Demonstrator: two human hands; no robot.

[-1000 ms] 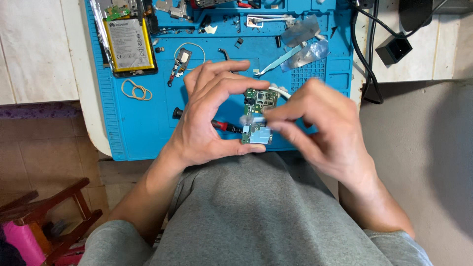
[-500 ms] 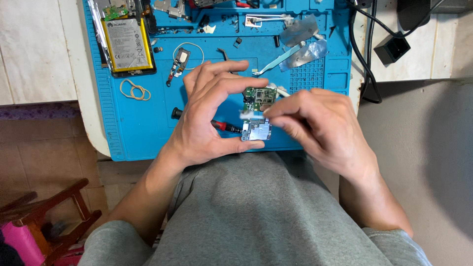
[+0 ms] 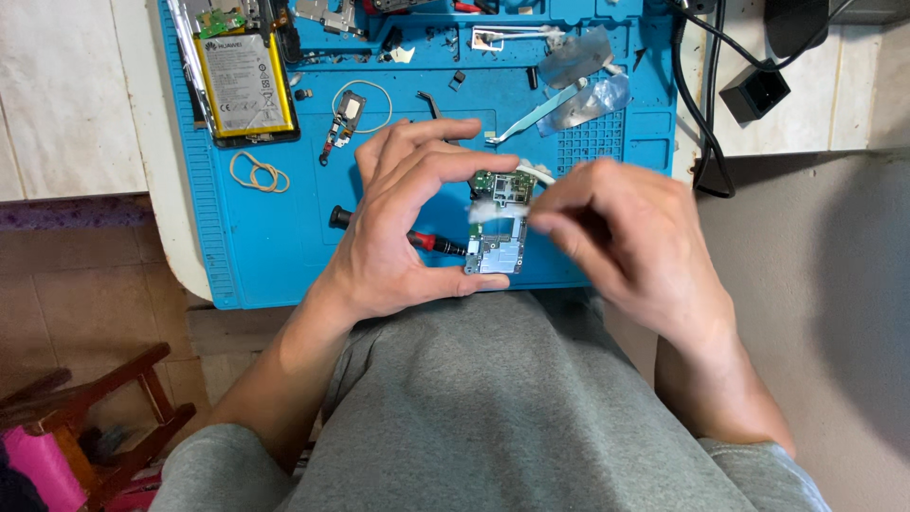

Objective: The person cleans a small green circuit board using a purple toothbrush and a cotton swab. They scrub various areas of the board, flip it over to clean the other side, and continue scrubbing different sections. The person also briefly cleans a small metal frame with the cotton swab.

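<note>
Left hand (image 3: 398,223) grip closed on circuit board (image 3: 498,232), held edgewise between thumb and forefinger above blue mat (image 3: 275,246). Right hand (image 3: 616,237) pinching white swab (image 3: 485,210) against board's upper half.

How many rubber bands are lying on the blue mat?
1, as far as shows: a tan rubber band looped on itself, on the blue mat just below the yellow battery. Others could hide under the hands.
</note>
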